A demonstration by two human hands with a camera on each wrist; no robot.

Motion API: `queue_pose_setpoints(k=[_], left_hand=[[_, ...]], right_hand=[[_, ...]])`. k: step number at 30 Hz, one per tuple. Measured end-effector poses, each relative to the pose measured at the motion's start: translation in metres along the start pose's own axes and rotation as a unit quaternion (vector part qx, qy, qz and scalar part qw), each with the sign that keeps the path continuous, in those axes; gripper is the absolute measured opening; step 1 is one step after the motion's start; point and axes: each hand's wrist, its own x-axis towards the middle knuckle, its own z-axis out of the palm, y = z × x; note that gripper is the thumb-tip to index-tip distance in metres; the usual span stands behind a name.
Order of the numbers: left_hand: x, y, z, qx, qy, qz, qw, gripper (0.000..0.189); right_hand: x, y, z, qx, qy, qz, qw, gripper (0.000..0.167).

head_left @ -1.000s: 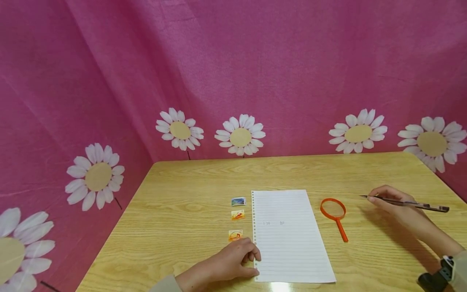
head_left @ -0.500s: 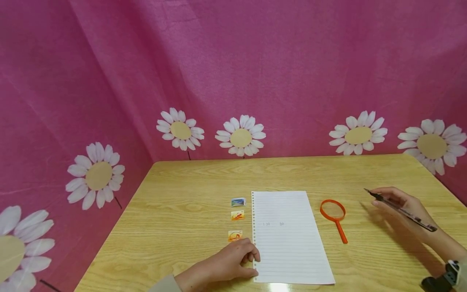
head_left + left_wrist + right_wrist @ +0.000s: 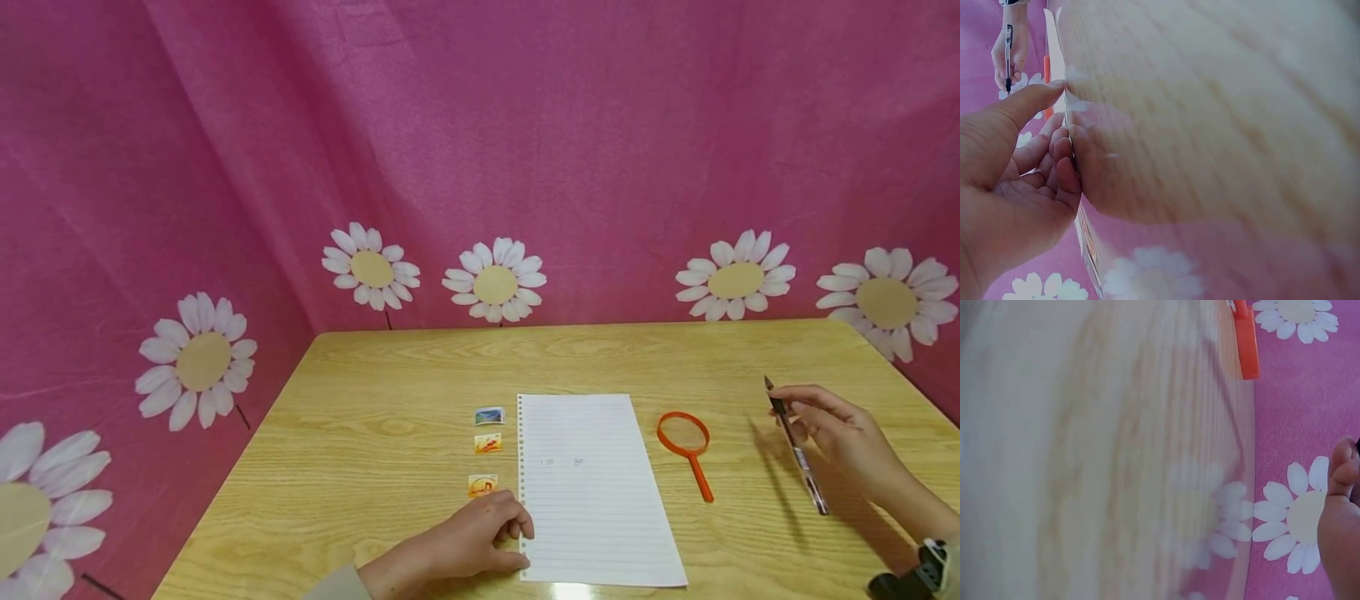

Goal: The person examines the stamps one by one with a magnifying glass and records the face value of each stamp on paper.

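My right hand (image 3: 851,437) pinches a pen (image 3: 797,454) between thumb and fingertips, raised over the table to the right of the magnifying glass. The pen's dark tip points away from me and its clear barrel slants back toward the near side. My left hand (image 3: 476,533) rests at the lower left edge of a lined sheet of paper (image 3: 600,508), thumb and fingertips touching that edge. Handwritten numbers show on the sheet. In the left wrist view the left fingers (image 3: 1063,172) bend loosely onto the tabletop. The right wrist view catches only part of the right hand (image 3: 1341,519).
Three small stamps, a blue one (image 3: 490,416), an orange one (image 3: 488,443) and a yellow one (image 3: 483,485), lie in a column left of the paper. An orange magnifying glass (image 3: 697,475) lies right of it. A pink flowered cloth (image 3: 600,167) hangs behind the wooden table (image 3: 375,417).
The pen has swung round in my right hand, from lying nearly level and pointing left to pointing away from me. My left hand stays at the paper's edge.
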Motion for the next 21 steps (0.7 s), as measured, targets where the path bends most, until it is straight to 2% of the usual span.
queue_pose_setpoints(k=[2,6,10,17,21], left_hand=[[0.0,0.001,0.0,0.001,0.0,-0.001,1.0,0.019],[-0.001,0.001,0.0,0.003,0.001,0.001,1.0,0.019],[-0.001,-0.001,0.001,0.003,0.001,0.002,1.0,0.019],[0.0,-0.001,0.001,-0.004,-0.001,-0.003,1.0,0.019],[-0.001,-0.002,0.001,-0.002,0.0,0.0,1.0,0.019]], right_hand=[[0.001,-0.001,0.0,-0.005,0.0,0.006,1.0,0.03],[0.003,-0.005,0.003,-0.118,0.023,0.025,0.9925,0.024],[0.007,-0.006,0.005,-0.167,0.009,0.031,0.9854,0.023],[0.017,-0.002,0.002,-0.165,-0.052,0.033,0.9843,0.048],[0.021,0.006,0.003,-0.168,-0.076,0.015,0.9828,0.05]])
